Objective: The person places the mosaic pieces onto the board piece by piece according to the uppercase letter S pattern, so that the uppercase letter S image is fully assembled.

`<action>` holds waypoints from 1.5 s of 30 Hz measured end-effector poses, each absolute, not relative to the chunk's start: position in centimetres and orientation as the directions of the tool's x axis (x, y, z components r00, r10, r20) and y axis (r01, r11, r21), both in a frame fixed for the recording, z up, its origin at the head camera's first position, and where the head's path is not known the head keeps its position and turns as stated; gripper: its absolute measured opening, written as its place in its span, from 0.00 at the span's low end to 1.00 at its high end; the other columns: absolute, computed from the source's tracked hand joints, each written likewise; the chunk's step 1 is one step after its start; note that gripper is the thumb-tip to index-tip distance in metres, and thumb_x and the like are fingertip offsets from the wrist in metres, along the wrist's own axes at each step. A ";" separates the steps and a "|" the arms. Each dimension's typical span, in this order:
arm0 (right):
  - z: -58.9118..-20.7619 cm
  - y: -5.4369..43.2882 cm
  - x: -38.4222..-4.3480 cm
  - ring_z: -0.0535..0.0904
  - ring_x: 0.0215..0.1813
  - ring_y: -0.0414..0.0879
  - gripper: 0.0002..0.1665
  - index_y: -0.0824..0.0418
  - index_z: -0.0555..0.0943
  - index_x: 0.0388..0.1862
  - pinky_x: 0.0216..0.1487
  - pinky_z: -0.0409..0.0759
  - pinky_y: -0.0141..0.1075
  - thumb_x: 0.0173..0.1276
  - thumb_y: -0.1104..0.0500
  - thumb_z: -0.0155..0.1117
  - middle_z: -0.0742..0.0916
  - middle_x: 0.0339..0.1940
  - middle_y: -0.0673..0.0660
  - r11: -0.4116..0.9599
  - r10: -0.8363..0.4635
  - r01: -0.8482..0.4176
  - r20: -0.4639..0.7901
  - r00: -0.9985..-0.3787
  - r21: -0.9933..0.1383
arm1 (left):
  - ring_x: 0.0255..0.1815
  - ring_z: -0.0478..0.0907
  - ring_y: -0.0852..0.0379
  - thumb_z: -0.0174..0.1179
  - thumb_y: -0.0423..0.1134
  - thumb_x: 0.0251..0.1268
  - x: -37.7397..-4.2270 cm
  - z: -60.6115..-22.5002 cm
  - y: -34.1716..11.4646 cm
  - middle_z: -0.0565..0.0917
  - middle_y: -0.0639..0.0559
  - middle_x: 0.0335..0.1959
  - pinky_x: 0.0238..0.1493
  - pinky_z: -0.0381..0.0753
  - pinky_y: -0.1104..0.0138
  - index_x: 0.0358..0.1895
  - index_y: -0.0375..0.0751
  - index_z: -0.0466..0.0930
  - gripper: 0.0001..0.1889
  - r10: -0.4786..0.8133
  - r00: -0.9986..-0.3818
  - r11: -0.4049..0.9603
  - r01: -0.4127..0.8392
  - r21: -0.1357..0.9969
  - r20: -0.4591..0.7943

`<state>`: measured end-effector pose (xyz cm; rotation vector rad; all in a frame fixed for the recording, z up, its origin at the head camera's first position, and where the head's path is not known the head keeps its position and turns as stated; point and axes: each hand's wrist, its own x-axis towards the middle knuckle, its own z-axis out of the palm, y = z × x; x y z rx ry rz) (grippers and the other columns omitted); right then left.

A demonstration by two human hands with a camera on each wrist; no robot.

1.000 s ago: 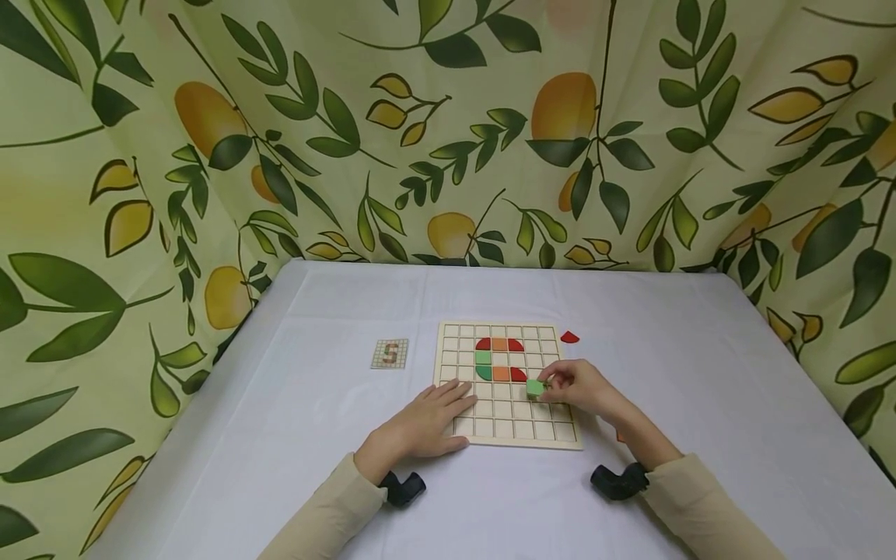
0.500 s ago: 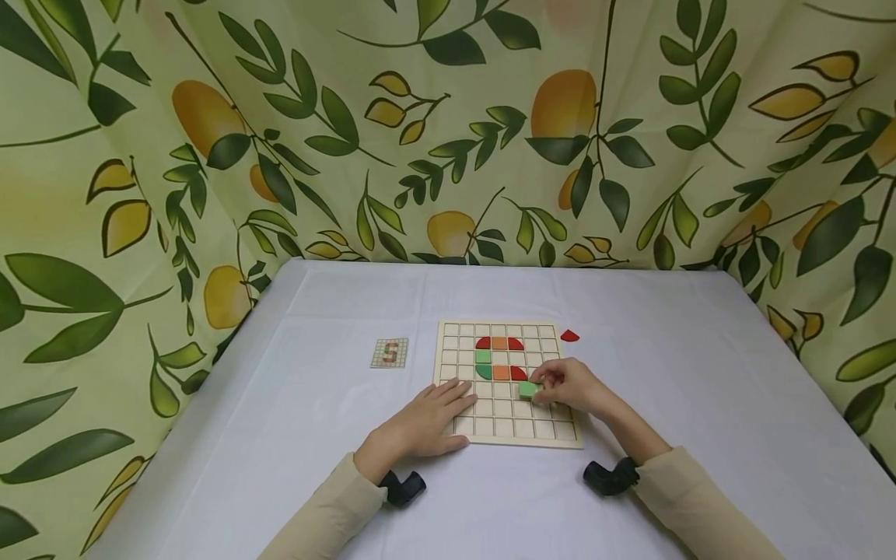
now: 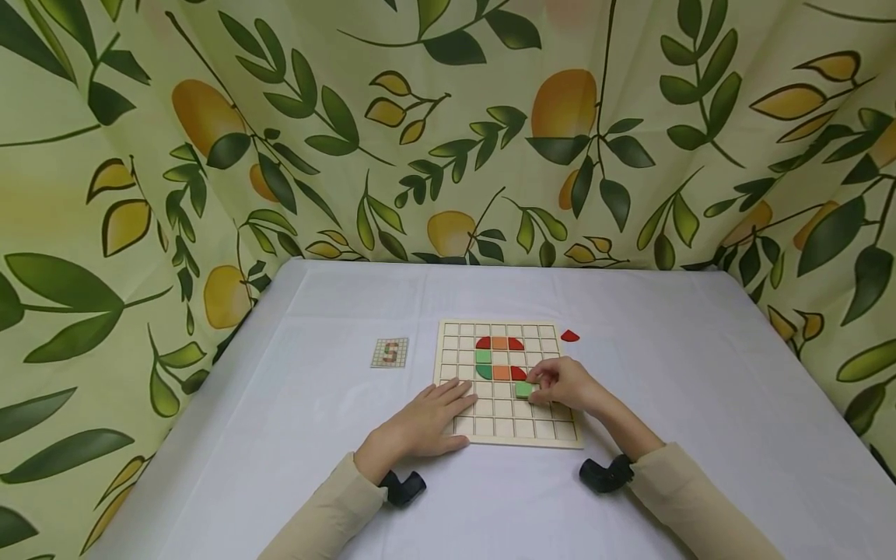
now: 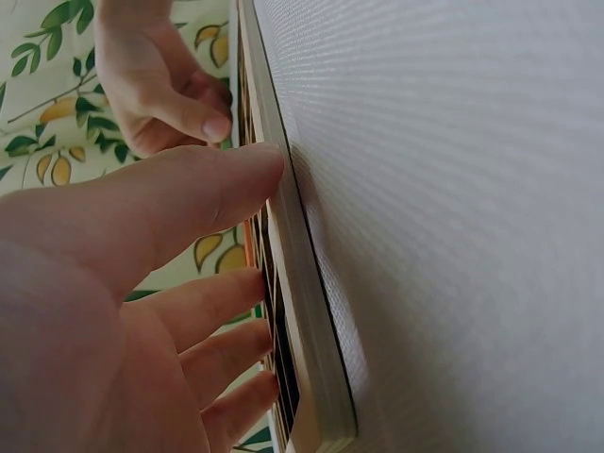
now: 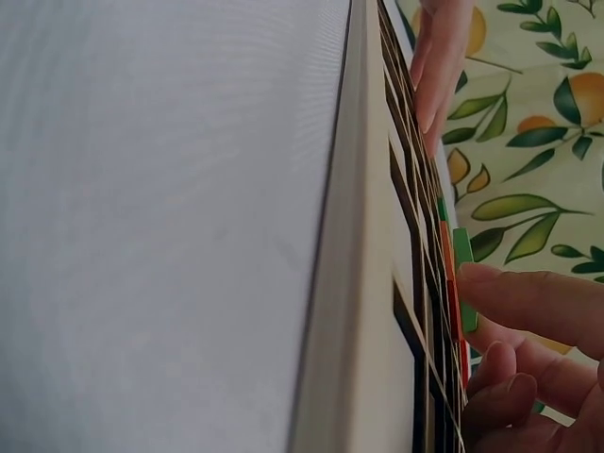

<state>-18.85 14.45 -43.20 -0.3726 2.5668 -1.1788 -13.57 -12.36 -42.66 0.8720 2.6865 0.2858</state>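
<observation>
Right hand (image 3: 565, 383) on the pinch now, thumb and fingertips gripping a flat, slab-like green square (image 3: 523, 390) at the pale gridded board (image 3: 504, 428), just nearside of a glossy red quarter-round (image 3: 519, 373); whether it touches the grid, can't tell. Left hand (image 3: 427, 420) spreads straight fingers over the board's left side, thumb at its near edge, and underneath it all, white, finely textured cloth (image 4: 453, 189).

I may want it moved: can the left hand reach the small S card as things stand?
Probably yes: the left hand rests on the board, holding nothing, and only cloth shows between it and the small card.
</observation>
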 end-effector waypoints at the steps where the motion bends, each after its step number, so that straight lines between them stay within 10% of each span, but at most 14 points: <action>1: -43.2 14.4 -18.9 0.68 0.27 0.42 0.13 0.67 0.83 0.37 0.26 0.65 0.27 0.52 0.66 0.73 0.74 0.19 0.49 0.632 -0.350 -0.110 -0.155 -0.924 -0.767 | 0.81 0.51 0.49 0.56 0.52 0.67 -13.6 -42.7 -12.4 0.58 0.51 0.78 0.79 0.55 0.50 0.74 0.48 0.59 0.34 0.599 -0.769 0.795 0.538 0.282 -0.221; 45: -43.2 14.5 -18.9 0.69 0.28 0.42 0.14 0.66 0.84 0.35 0.27 0.66 0.28 0.50 0.63 0.76 0.75 0.20 0.49 0.655 -0.290 -0.088 -0.141 -0.947 -0.751 | 0.81 0.51 0.49 0.56 0.52 0.67 -13.6 -42.6 -12.3 0.57 0.51 0.79 0.79 0.55 0.50 0.74 0.49 0.59 0.34 0.596 -0.771 0.798 0.539 0.269 -0.226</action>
